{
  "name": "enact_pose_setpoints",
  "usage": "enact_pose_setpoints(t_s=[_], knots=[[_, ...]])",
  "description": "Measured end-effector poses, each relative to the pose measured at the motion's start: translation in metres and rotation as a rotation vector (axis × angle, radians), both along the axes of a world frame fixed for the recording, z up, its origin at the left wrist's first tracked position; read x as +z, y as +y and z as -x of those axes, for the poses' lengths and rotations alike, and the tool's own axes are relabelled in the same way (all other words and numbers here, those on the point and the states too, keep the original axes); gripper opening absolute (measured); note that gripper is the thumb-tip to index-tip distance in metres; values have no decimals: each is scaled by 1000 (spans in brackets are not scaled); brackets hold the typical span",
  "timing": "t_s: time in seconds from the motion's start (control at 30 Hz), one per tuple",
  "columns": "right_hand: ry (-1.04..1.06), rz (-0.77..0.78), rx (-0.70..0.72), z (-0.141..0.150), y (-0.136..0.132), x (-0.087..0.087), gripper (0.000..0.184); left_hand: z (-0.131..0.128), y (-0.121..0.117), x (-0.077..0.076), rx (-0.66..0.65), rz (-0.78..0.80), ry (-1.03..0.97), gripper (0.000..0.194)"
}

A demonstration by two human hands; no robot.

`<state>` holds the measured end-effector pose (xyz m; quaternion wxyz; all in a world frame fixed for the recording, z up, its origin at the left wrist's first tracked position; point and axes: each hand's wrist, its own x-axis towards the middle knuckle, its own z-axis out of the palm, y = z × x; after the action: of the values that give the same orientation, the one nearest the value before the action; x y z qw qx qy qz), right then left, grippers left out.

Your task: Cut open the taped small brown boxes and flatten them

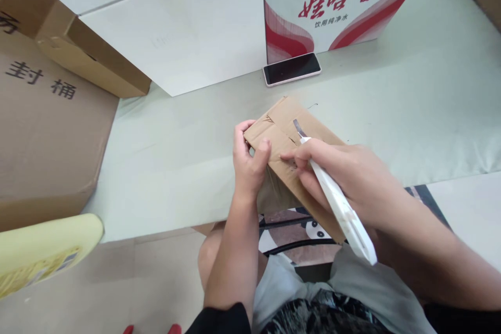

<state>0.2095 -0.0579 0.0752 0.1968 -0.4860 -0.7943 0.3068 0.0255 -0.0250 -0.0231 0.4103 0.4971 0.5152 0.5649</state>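
Observation:
My left hand (pixel 250 159) is closed on the left end of a piece of brown cardboard (pixel 313 125), thumb on top and fingers behind. The cardboard slants down toward my lap and has small cuts and creases near its far end. In my right hand (pixel 332 167) is a white utility knife (pixel 344 209), its short metal blade out and pointing away from me, just over the cardboard. The fingertips of that hand lie close to the cardboard's face near a dark slit; whether they touch it I cannot tell.
A phone (pixel 292 69) lies on the pale cloth-covered table (pixel 176 156), against a white and red carton (pixel 332 10). A plain white box (pixel 188 36) stands beside it. Brown cartons (pixel 50 125) fill the left, with a yellow container (pixel 47 250) in front. A panda-print bag (pixel 289 235) hangs below.

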Motion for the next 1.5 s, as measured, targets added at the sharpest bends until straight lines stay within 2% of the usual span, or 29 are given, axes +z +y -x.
enact_pose_setpoints(t_s=[0.5,0.67,0.97,1.13,1.33,1.5], knots=[[-45,-64,53,1,2,-2,11,0,0,-2,6,-1,12,48],[-54,-65,4,4,2,0,12,1,0,-1,-5,-2,47,50],[74,-71,-97,2,0,-1,11,1,-1,1,-2,-6,12,50],[24,-81,-63,1,-1,0,10,0,-1,0,-3,3,-6,49],[-47,-90,92,-1,0,0,18,1,0,-3,-6,10,-45,52],[-53,-98,111,-2,0,-1,19,1,0,-5,-3,-9,-19,52]])
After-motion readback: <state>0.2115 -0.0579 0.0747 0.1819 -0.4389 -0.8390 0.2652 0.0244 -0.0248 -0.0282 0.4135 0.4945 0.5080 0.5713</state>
